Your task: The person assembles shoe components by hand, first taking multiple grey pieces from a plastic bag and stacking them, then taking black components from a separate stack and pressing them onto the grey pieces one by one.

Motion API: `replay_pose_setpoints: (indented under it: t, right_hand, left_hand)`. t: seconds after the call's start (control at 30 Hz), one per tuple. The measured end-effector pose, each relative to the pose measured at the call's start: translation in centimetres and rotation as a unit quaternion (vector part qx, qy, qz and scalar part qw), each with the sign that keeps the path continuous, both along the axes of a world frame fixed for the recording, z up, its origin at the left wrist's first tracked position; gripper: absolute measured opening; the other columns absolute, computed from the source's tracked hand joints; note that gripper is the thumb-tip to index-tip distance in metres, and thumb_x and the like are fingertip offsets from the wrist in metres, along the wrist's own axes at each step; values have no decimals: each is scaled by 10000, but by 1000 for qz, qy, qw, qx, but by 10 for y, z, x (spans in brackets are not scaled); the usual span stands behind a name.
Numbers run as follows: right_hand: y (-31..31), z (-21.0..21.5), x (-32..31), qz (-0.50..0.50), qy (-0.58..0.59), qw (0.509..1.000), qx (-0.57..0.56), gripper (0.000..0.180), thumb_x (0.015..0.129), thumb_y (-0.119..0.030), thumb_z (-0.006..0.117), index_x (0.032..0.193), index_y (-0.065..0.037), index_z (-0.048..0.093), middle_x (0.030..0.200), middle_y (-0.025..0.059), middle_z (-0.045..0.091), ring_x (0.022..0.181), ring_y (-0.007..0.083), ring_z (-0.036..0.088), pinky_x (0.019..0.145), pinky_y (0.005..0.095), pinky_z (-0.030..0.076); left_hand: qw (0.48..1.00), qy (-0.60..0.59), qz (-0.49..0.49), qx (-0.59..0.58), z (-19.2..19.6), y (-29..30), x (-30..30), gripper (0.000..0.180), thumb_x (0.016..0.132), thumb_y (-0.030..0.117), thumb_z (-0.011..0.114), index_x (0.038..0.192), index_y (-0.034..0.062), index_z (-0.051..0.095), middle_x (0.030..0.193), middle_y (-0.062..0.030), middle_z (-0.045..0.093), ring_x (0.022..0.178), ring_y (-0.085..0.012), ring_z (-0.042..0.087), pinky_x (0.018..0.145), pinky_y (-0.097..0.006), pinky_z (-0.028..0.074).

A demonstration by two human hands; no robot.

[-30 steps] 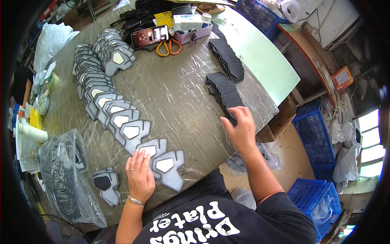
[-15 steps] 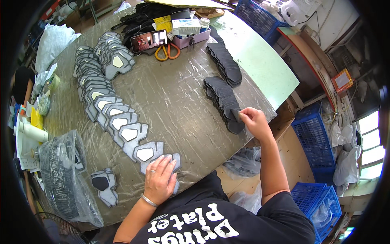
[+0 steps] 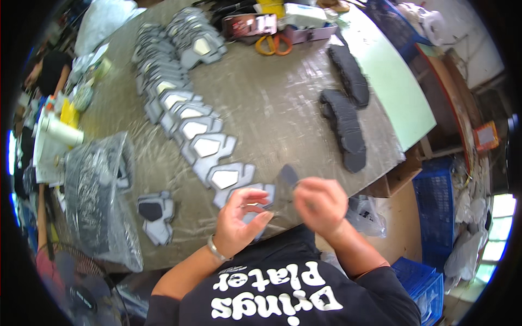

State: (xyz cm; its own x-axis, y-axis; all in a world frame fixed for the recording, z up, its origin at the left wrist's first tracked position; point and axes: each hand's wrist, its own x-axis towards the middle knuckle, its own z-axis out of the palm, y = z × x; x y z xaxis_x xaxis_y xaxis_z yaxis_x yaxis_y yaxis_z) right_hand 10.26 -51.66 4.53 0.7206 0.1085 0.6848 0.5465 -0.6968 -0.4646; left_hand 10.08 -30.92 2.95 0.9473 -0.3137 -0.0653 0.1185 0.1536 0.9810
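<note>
My right hand, slightly smeared by motion, pinches a small dark patch above the near part of the table. My left hand hovers with thumb and fingers apart over the nearest grey pad, partly hiding it; nothing shows in its grasp. From there a long overlapping row of grey shaped pads, many with a white patch in the middle, runs to the far left. Farther right lie two overlapping rows of dark patches, a nearer row and a farther row.
At the left, a grey pad with a dark patch lies beside a clear plastic bag of dark pieces. Orange-handled scissors, a phone and a purple box sit at the back. Blue crates stand right of the table.
My right hand has come left from the nearer dark row, carrying one patch. My left hand has lifted from the nearest pad and its fingers have parted. The view has shifted.
</note>
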Motion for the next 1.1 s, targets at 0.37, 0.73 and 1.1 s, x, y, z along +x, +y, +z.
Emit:
replay_pose_setpoints:
  t: [0.37, 0.73, 1.1]
  right_hand:
    - [25, -11, -7, 81, 455, 873, 155, 236, 828, -105, 774, 1000, 15, 665, 859, 75, 659, 676, 89, 599, 602, 243, 500]
    - [41, -21, -1, 22, 579, 774, 253, 206, 903, -128, 705, 787, 32, 649, 627, -33, 595, 569, 2, 474, 481, 197, 381]
    - [52, -25, 5, 4, 564, 804, 191, 199, 884, -112, 713, 777, 51, 673, 608, 21, 635, 562, 19, 536, 497, 205, 430]
  left_hand:
    - [987, 108, 60, 106, -16, 49, -20, 118, 922, 108, 681, 904, -2, 642, 775, -21, 689, 667, -36, 612, 595, -198, 485]
    - [821, -351, 13, 451, -26, 62, -28, 322, 736, 151, 796, 1026, 53, 694, 1087, -49, 661, 1025, -236, 603, 869, -360, 469]
    - [825, -351, 31, 442, -38, 61, -31, 372, 744, 151, 788, 1085, 54, 675, 1142, -54, 639, 1035, -219, 597, 856, -350, 470]
